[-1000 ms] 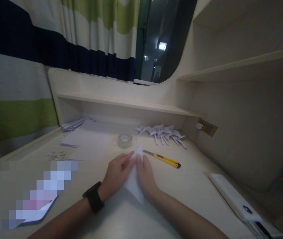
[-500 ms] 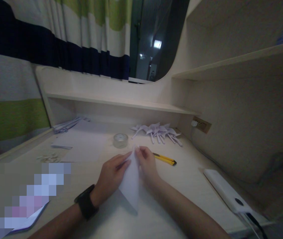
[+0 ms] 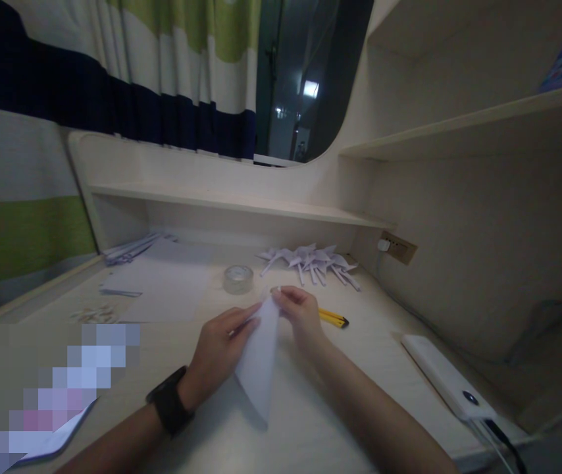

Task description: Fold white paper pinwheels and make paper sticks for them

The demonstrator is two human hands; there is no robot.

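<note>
A folded sheet of white paper (image 3: 257,372) is held up over the desk, its pointed lower corner hanging down. My left hand (image 3: 224,349), with a dark watch on the wrist, is closed on its left side, thumb in front and fingers behind. At the upper tip, my right hand (image 3: 303,319) pinches the edge of the paper; what lies right between those fingertips is partly hidden. Just behind the right hand lies a yellow utility knife (image 3: 334,318), partly covered by it. A roll of clear tape (image 3: 238,280) rests beyond the hands.
Several paper pinwheels (image 3: 310,258) lie at the back. Left are stacked paper sheets (image 3: 170,276), rolled paper strips (image 3: 135,249) and a heap of small pale pieces (image 3: 96,314). A white power strip (image 3: 439,372) with cables lies right, below a wall socket (image 3: 399,247).
My right hand has shifted slightly to the right along the paper's tip and covers more of the knife. The paper's lower corner has swung a little left. My left hand keeps its grip.
</note>
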